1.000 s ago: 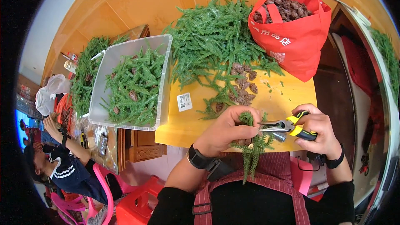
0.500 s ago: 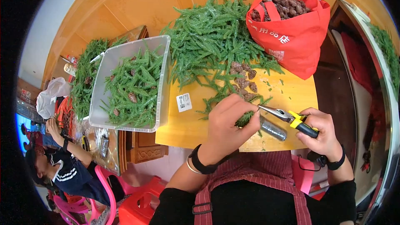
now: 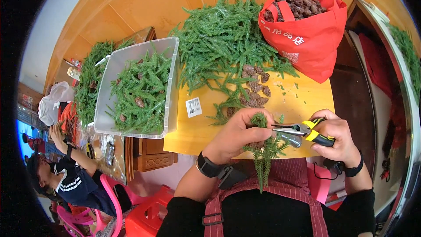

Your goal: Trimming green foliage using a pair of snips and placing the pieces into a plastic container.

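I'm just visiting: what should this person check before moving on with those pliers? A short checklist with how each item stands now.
1. Left hand holding the green sprig: ok.
2. Right hand around the handles of the pliers: ok.
3. Left hand well clear of the pliers' tips: not ok; they lie right beside its fingers.
4. Jaws gripping something: cannot tell; too fine to see.
5. Loose pine cones on the table in plain view: ok, clustered beyond the left hand.
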Tool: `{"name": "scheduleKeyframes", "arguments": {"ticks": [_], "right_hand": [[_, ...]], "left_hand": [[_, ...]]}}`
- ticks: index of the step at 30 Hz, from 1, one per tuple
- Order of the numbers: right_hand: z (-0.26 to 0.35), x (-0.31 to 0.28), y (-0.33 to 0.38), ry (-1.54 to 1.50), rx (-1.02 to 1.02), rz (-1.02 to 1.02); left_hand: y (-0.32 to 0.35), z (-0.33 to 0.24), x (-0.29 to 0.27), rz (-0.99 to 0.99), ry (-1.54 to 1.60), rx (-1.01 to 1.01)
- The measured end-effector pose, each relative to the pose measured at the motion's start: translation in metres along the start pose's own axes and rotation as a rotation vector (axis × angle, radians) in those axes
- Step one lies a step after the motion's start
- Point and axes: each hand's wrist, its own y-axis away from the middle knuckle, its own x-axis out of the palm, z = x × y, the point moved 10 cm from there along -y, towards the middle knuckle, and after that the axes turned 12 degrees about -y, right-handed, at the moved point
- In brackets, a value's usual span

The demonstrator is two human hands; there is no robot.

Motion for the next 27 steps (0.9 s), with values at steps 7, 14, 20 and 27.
{"name": "scheduleKeyframes", "arguments": {"ticks": [7, 14, 20, 27], "right_hand": [[0.001, -0.004, 0.004, 0.018, 0.009, -0.029], [-0.016, -0.003, 0.015, 0.079, 0.428, -0.084], [-0.008, -0.003, 0.006, 0.069, 0.122, -0.060], [-0.002, -0.002, -0.001, 0.100, -0.004, -0.024]], "left_hand": [[-0.001, 0.004, -0.003, -0.018, -0.026, 0.013], [0.027, -0.067, 0.008, -0.578, -1.272, 0.737], [0.011, -0.037, -0.019, -0.382, -0.639, 0.354], [0.005, -0.010, -0.015, -0.115, -0.174, 0.130]]}}
